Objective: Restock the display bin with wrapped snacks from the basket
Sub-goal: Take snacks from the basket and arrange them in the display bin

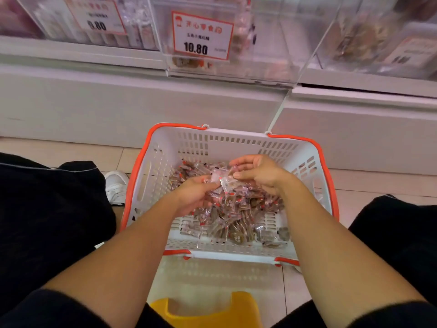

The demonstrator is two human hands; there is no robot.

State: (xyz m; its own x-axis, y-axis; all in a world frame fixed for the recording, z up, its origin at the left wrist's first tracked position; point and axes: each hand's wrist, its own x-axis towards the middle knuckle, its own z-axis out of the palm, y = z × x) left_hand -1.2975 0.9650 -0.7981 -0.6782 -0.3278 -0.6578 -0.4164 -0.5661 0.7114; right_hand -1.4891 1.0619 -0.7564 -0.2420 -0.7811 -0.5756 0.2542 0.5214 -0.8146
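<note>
- Reaching down into the basket, both hands met above the heap of snacks that covered the basket's floor.
- The left hand lay palm up over the heap, its fingers curled round a small bunch of clear-wrapped snacks, thumb pressed on top of them.
- The right hand hovered just beyond the left, nearer the basket's far wall, its fingers bent and closed on the other end of the same bunch; how many wrappers it pinched could not be told.
- The snacks were small brown pieces in clear wrappers with red marks; most lay loose in the basket, thicker toward its right side and near wall.
- The basket was white with slotted walls and an orange rim, and stood on the tiled floor.
- Beyond the basket's far wall rose a white shelf base, and above that stood the clear bin, with a red-edged price tag reading 10.80 on its front; a few snacks showed low behind the tag.
- Left of the basket sat a white shoe.
- Near the basket's near wall, at the frame's bottom edge, a yellow stool showed between dark-clad legs.
</note>
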